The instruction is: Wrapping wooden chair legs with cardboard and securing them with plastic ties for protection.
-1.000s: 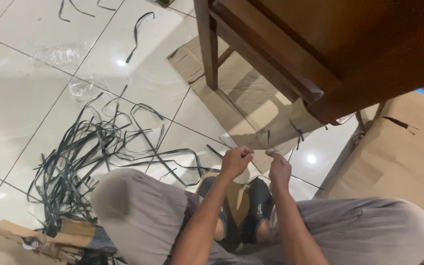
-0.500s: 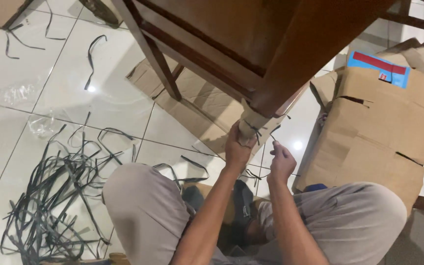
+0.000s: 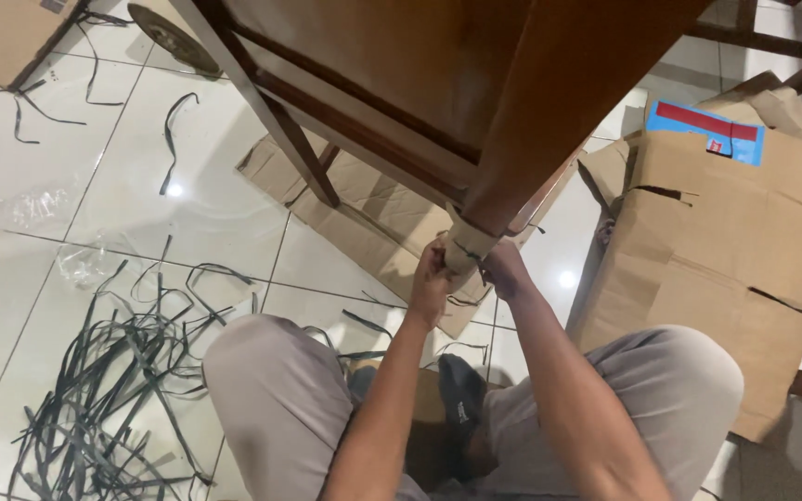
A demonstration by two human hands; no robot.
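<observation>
Left hand: the left hand (image 3: 429,274) is closed around the cardboard wrap (image 3: 464,243) at the foot of the wooden leg (image 3: 549,121), fingers curled against its left side.
Right hand: the right hand (image 3: 506,269) presses on the right side of the same wrap, fingers bent; what it pinches, if anything, I cannot tell.
Cardboard wrap: pale sleeve around the lower end of the leg, bound by a thin dark strap (image 3: 469,252), sitting between the two hands.
Furniture: dark brown wooden piece overhead, with a second slimmer leg (image 3: 282,130) further left.
Floor: glossy white tiles (image 3: 67,204), with a flattened cardboard sheet (image 3: 364,209) lying under the furniture.
Strap pile: a tangle of dark plastic straps (image 3: 113,371) lies on the tiles to the left of the person's knee, well apart from the hands.
Box: a large brown cardboard box (image 3: 726,241) with a blue and red label stands just right of the person's leg.
Legs: grey trousers (image 3: 271,390), dark footwear (image 3: 461,399) below the hands.
</observation>
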